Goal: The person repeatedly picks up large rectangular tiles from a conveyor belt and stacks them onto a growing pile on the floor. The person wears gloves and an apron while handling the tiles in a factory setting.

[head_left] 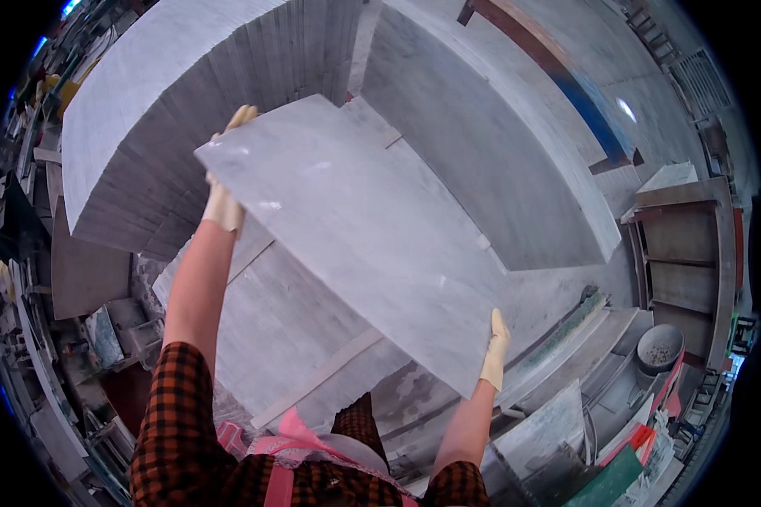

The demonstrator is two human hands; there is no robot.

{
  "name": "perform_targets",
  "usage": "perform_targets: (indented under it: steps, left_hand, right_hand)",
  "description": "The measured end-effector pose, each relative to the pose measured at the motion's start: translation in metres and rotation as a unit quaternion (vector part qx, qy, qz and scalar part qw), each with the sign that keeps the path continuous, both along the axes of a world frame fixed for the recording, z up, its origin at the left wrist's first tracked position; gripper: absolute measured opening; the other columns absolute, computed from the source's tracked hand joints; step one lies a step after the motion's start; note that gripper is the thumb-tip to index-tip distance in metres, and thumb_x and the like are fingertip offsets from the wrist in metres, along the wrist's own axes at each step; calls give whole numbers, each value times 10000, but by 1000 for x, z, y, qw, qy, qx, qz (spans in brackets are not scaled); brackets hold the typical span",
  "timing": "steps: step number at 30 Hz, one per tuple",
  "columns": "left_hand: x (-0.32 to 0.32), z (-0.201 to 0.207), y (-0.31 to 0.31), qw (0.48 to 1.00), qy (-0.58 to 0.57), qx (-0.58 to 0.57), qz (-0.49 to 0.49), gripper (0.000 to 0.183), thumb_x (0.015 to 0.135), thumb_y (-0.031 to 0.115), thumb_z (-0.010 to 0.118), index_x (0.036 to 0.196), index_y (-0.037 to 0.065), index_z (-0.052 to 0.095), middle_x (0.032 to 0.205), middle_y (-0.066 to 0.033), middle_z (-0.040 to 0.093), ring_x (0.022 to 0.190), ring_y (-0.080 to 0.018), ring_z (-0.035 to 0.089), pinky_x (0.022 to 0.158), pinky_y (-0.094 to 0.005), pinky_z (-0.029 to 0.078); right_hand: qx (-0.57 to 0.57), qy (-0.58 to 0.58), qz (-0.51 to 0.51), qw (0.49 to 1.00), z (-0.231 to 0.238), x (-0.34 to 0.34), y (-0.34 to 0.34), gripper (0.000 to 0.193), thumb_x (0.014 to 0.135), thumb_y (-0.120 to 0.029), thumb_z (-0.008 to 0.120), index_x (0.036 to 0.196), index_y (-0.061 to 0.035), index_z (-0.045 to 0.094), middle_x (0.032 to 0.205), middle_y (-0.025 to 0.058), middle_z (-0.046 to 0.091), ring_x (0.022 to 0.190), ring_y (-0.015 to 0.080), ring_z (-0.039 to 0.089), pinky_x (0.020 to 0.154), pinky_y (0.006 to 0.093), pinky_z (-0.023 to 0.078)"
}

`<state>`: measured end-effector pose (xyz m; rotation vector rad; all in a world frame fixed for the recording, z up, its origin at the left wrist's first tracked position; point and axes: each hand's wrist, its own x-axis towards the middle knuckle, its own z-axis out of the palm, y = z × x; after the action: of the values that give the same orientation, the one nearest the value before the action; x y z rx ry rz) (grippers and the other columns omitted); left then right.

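A large, pale grey stone slab (347, 228) with a polished face is held up in front of me, tilted down toward the right. My left hand (226, 173), in a cream glove, grips its upper left end, the fingers partly behind the slab. At the lower right end, my right hand (496, 346) clasps the edge, also gloved, with its thumb up and the other fingers hidden. Beneath the slab lies a stack of similar slabs (279, 329) with a thin strip (317, 378) across its top.
Behind my left hand stands a long row of upright slabs (228, 84). Another row of slabs (457, 135) stands at the far right, beside a rust-and-blue metal beam (558, 72). A grey bucket (659, 348), a shelf frame (681, 253) and stone offcuts (545, 431) lie to the right.
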<state>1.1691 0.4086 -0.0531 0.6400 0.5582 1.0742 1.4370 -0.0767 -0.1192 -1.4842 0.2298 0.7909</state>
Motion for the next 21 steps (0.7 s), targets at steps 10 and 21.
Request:
perform_targets:
  steps: [10, 21]
  left_hand:
    - [91, -30, 26, 997, 63, -50, 6, 529, 1020, 278, 181, 1455, 18, 330, 1504, -120, 360, 1382, -231, 351, 1158, -325, 288]
    - [114, -6, 54, 983, 175, -62, 5, 474, 1020, 241, 252, 1415, 20, 393, 1419, -137, 465, 1272, -256, 487, 1066, -327, 407]
  right_hand:
    - [-33, 1, -51, 998, -63, 45, -14, 461, 931, -307, 575, 1168, 89, 586, 1083, 140, 644, 881, 209, 640, 786, 308, 519]
    - [31, 138, -52, 989, 16, 40, 37, 512, 957, -346, 533, 1287, 46, 520, 1185, 106, 611, 1007, 204, 607, 858, 310, 493]
